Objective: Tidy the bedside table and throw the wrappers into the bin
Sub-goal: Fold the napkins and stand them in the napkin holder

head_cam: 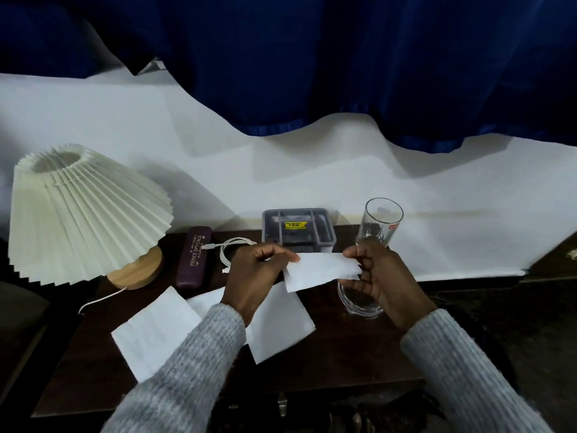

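Observation:
Above the dark wooden bedside table (343, 354) I hold a white paper wrapper (315, 271) between both hands. My left hand (253, 276) pinches its left end and my right hand (377, 276) pinches its right end. More white wrappers lie flat on the table: one (156, 332) at the left, another (278, 326) under my left wrist. A third sheet (206, 300) is partly hidden by my left arm.
A pleated cream lamp (84, 214) on a wooden base stands at the left. Behind my hands lie a maroon spectacle case (193, 260), a coiled white cable (231, 248), a grey organiser box (298, 228), a tall glass (379, 223) and a second glass (359, 301).

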